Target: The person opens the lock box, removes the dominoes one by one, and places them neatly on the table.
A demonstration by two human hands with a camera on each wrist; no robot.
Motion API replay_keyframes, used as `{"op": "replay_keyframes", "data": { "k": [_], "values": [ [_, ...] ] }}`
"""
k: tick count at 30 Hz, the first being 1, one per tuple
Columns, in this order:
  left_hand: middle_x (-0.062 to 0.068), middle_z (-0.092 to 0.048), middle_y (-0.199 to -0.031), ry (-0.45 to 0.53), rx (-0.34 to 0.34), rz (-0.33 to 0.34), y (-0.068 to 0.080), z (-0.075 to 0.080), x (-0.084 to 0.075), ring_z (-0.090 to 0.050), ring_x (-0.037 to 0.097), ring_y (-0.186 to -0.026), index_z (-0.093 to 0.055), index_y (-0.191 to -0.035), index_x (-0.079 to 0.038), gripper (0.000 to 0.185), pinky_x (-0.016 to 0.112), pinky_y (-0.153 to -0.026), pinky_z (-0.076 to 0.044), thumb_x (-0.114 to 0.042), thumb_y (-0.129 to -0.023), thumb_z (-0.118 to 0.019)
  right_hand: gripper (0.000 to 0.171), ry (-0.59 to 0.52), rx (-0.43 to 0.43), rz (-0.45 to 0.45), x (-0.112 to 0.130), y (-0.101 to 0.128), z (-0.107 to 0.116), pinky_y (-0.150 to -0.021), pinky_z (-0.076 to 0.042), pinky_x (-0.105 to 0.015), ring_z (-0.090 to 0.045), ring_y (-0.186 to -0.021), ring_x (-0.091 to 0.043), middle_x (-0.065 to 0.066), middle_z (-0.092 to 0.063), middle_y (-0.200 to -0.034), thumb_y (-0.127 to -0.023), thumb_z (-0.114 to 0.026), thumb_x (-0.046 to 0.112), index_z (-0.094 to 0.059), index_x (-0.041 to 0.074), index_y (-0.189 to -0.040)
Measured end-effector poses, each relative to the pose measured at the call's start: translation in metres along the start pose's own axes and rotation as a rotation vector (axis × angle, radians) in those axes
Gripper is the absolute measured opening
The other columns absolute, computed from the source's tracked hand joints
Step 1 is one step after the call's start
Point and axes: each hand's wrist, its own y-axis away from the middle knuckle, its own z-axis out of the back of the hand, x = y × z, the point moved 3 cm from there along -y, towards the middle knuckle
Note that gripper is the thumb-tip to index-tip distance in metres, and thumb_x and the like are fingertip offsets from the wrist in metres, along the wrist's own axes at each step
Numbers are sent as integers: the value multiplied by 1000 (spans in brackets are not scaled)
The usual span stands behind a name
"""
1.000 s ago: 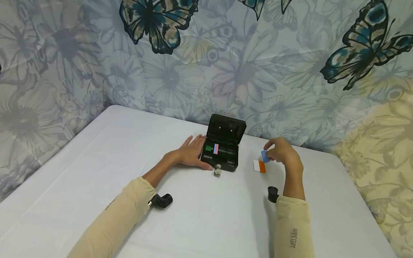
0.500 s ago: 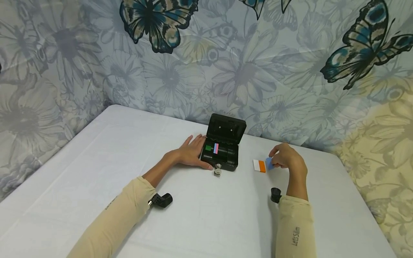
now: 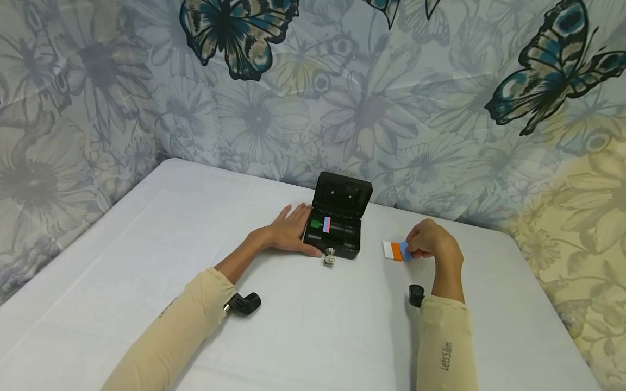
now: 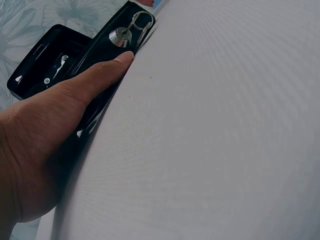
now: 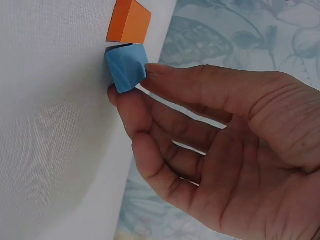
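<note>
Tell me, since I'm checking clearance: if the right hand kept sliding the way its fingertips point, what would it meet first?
Probably the orange block: the right hand pinches a blue block right beside it, seemingly not quite touching.

Head cam: above my arms, looking forward and down over the whole table (image 3: 146, 228), far off. Left wrist cam: close along my left hand (image 4: 55, 125) toward the black box (image 4: 50, 60). Right wrist cam: very close on my right hand (image 5: 210, 150). All 3 share the table.
</note>
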Motion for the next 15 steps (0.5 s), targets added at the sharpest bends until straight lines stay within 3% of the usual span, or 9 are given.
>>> {"op": "replay_keyframes", "data": {
  "k": [15],
  "values": [
    [12, -11, -177, 4, 1, 1, 2, 3, -2, 1, 30, -167, -6, -169, -11, 127, 55, -133, 7, -71, -79, -74, 41, -14, 15, -24, -1, 1, -2, -75, -55, -29, -69, -78, -16, -5, -76, -80, -91, -68, 6, -66, -6, -129]
  ]
}}
